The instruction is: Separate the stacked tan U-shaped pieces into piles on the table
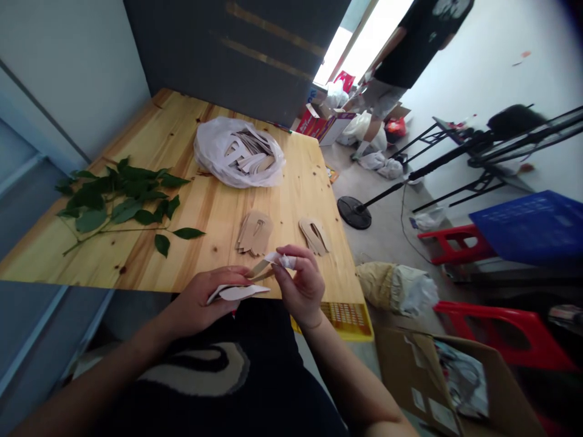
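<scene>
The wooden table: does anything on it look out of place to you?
Perhaps the leafy branch, lying along the left side of the wooden table. Green leaves look odd beside so many flat cut pieces, such as the pale pieces in the left hand and those in the plastic bag.

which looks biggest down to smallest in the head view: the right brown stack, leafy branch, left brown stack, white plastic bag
1. leafy branch, by its overall spread
2. white plastic bag
3. left brown stack
4. right brown stack, only somewhat smaller
</scene>
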The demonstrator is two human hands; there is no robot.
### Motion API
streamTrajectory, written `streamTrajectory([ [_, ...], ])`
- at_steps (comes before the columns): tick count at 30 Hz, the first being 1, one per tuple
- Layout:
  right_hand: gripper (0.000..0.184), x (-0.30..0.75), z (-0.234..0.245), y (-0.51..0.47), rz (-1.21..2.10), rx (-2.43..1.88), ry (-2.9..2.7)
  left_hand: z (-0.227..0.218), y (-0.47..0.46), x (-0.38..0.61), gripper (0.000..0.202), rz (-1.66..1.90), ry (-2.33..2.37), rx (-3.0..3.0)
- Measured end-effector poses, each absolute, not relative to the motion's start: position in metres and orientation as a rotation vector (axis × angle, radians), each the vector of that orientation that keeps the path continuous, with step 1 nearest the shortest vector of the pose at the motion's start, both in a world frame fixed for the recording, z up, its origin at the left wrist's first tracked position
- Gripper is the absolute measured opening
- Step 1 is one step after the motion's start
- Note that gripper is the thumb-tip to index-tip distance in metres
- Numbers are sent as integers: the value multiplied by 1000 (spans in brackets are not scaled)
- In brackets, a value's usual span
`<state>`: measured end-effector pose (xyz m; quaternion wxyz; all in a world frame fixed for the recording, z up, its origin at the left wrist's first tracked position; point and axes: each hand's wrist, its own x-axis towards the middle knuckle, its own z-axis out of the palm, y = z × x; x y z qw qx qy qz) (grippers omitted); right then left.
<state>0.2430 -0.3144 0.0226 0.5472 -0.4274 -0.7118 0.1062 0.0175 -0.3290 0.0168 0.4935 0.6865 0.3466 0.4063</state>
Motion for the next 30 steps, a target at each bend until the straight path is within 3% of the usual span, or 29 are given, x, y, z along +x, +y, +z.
streamTrajectory([
  [5, 6, 241, 14, -315, 620, -1066, -1506, 17, -328, 15, 33, 1008, 867, 1776],
  [10, 21, 242, 11, -314, 861, -1003, -1408, 11, -327, 12, 38, 1060, 872, 2010],
  [13, 20, 249, 16, -313, 826, -975, -1534, 5, -328, 11, 45, 1148, 872, 2127],
  [17, 5, 255, 24, -313, 642, -1007, -1710, -1, -329, 9, 53, 1242, 874, 2285],
  [20, 7, 256, 24, -312, 595, -982, -1710, -2, -328, 8, 54, 1291, 877, 2384],
  [27, 17, 255, 26, -311, 525, -936, -1760, -1, -323, 7, 38, 1171, 924, 2468],
  [30, 10, 254, 29, -310, 546, -895, -1767, 5, -325, 11, 38, 1169, 925, 2413],
])
